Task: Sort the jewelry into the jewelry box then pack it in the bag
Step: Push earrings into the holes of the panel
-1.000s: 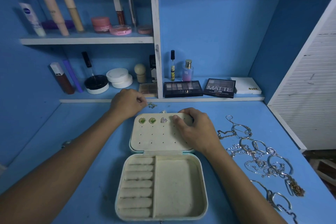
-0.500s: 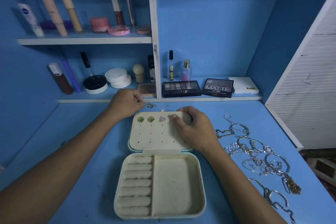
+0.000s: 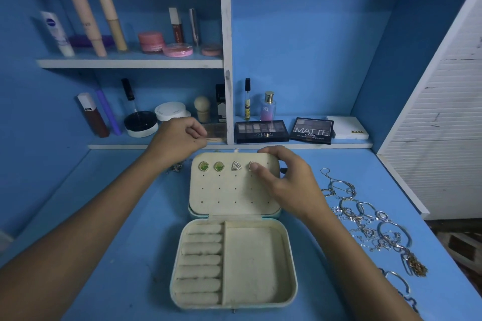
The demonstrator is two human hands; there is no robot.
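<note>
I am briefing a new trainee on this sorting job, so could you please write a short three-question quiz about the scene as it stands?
1. True or false: the ring rolls in the jewelry box hold rings.
2. How many earrings sit fully uncovered in the lid panel?
3. Where does the loose jewelry pile lie? A) left of the box B) right of the box C) on the shelf

Key:
1. False; they are bare.
2. Three: two green, one triangular; the right hand partly covers a fourth.
3. B

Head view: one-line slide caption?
Right hand presses fourth earring into open jewelry box lid; left hand hovers behind.
</note>
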